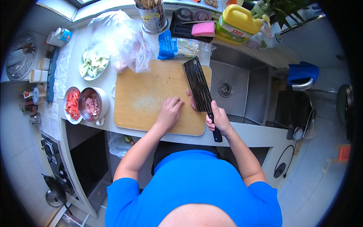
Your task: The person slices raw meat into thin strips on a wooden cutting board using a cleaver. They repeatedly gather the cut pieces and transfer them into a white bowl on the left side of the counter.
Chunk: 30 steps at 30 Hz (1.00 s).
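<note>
The white counter [107, 81] is bearing a wooden cutting board [141, 108]. A cleaver [197, 84] is slanting over the board's right side, its blade pointing far. The right hand [220, 120] is clamping its fingers around the handle. Nearer the board's middle, the left hand [170, 112] is bending its fingers; whether they are gripping anything, I cannot tell. Pink meat pieces [192, 103] are lying by the blade's left edge.

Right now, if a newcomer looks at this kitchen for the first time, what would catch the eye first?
Probably the dark cleaver, held by the right fingers over the right side of the wooden cutting board. Next, perhaps, the big yellow jug beyond the sink, and the red pieces on a white plate at the left.
</note>
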### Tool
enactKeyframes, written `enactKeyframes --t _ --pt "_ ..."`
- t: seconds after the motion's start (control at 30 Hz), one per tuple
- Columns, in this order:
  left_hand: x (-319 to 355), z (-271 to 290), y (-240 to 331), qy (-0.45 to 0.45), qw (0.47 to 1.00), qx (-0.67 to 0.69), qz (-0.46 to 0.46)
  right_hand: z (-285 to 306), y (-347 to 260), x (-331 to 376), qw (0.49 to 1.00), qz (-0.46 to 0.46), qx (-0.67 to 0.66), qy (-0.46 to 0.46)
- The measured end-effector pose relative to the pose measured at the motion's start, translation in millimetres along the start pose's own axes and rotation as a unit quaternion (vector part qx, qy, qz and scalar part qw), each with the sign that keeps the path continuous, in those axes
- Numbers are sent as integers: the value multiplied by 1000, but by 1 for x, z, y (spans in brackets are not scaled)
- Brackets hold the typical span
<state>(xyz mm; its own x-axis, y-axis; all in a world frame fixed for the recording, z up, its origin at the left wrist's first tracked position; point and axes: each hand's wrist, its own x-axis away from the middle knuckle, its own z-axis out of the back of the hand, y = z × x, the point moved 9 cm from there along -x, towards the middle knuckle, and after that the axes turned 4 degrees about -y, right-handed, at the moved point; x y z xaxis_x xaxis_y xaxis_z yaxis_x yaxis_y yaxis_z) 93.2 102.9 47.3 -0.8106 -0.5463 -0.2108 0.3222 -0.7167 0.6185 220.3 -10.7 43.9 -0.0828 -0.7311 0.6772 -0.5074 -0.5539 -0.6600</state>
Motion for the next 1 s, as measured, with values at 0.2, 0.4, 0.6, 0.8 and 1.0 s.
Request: enactKeyframes --t 0.2,0.4,0.6,0.8,1.0 --pt "0 8 -33 51 995 21 85 -4 -6 16 999 5 -13 -33" --pt "21 8 -41 103 986 -80 104 -10 -11 29 999 27 -8 -28" --pt "13 -33 3 19 995 79 56 -1 -11 40 999 34 -3 -11" --pt "4 -14 -22 110 989 42 92 -5 -9 37 999 27 -4 -28" --pt "19 -14 7 63 986 144 60 -8 -4 28 992 37 110 -50"
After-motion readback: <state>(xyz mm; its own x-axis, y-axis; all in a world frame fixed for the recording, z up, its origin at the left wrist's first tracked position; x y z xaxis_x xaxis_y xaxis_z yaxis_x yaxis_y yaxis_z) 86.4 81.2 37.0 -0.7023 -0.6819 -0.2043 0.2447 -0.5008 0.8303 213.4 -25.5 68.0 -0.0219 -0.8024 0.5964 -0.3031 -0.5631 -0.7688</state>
